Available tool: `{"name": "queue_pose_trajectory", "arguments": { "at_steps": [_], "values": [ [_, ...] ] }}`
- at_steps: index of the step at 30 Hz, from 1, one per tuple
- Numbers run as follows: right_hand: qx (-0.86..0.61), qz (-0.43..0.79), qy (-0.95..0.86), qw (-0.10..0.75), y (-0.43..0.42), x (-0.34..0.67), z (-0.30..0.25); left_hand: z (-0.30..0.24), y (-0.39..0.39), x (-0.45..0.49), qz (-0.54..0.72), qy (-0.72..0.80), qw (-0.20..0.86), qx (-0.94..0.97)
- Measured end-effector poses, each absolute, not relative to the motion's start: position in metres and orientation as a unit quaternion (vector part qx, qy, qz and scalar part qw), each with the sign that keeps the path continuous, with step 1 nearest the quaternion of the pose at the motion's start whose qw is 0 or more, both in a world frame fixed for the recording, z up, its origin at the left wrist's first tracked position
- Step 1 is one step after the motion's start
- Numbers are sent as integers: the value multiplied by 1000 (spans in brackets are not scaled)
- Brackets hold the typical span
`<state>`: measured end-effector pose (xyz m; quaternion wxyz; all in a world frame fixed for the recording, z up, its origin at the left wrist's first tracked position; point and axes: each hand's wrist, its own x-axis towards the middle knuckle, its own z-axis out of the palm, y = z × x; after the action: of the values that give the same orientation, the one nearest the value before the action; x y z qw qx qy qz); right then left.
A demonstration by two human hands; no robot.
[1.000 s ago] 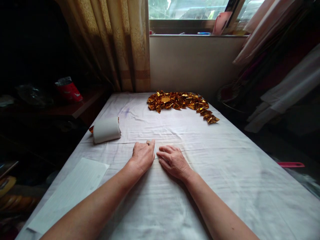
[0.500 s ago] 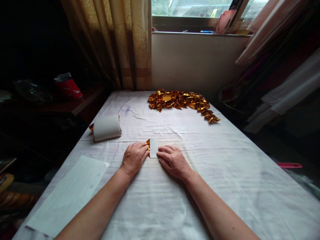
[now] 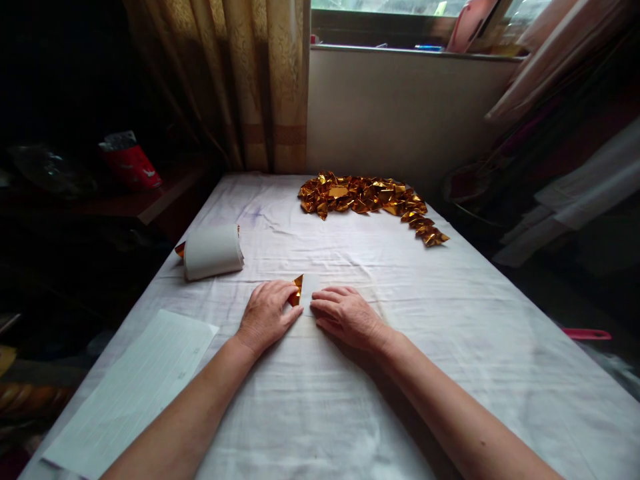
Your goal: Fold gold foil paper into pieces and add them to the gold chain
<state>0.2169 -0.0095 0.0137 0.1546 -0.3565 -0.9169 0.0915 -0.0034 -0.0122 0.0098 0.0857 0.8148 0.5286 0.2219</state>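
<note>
A small sheet of paper [image 3: 306, 287], gold on one side and white on the other, lies on the white tablecloth [image 3: 350, 400] between my hands. My left hand [image 3: 267, 313] pinches its folded gold corner. My right hand [image 3: 347, 317] lies flat on the sheet's right part, fingers stretched toward the left hand. Much of the sheet is hidden under both hands.
A pile of folded gold paper pieces [image 3: 367, 203] lies at the far middle of the table. A curled stack of white-backed sheets [image 3: 213, 250] sits at the left edge. A white printed paper [image 3: 133, 387] lies near left. A red bag [image 3: 130, 163] stands on the dark side shelf.
My left hand drew back to the left and uncovered the sheet, then folded its gold corner up. My right hand stayed pressed on the sheet.
</note>
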Motion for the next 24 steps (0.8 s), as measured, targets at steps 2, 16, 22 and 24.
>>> {"name": "queue_pose_trajectory", "arguments": {
  "at_steps": [2,16,22,24],
  "values": [
    [-346,80,-922,156,-6,214,14,7,-9,-5,234,529,97,810],
    [-502,95,-837,196,-7,212,-4,8,-10,-3,244,529,111,805],
    [-603,127,-782,93,-7,200,5,5,-9,-4,258,525,112,804],
    [-605,129,-781,82,-7,196,7,4,-9,-5,259,523,113,804]
  ]
}}
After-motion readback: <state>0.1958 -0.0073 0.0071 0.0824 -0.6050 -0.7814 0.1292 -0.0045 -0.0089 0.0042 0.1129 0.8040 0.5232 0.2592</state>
